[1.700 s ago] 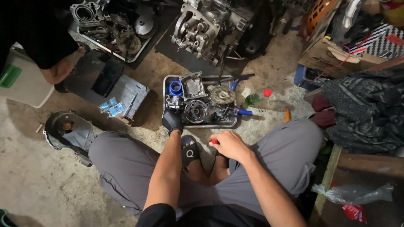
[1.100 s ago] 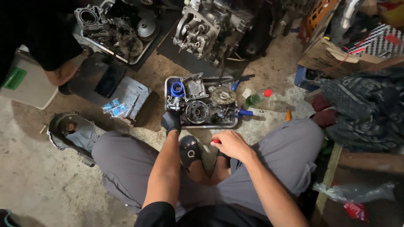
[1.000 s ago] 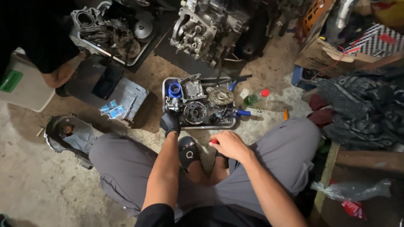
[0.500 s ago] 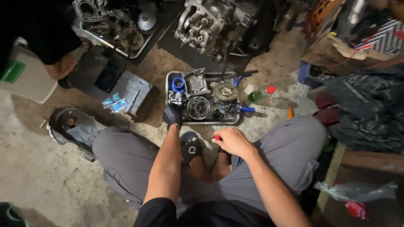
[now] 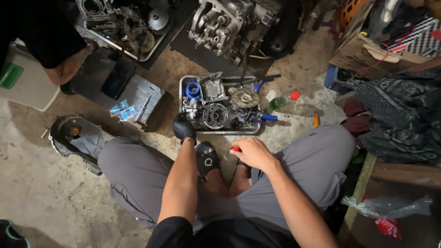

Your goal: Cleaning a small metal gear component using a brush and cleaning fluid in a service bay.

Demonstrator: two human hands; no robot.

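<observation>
Unmoved, left hand [image 5: 184, 128] grips parts-filled tray [image 5: 220, 132].

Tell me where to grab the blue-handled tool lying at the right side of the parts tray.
Take the blue-handled tool by its blue grip, coming from the right. That end sticks out past the metal tray rim over bare floor, so fingers can probably close around it, while the working end is buried among the engine parts. The gloved left hand sits at the tray's opposite corner, out of the way.
</observation>
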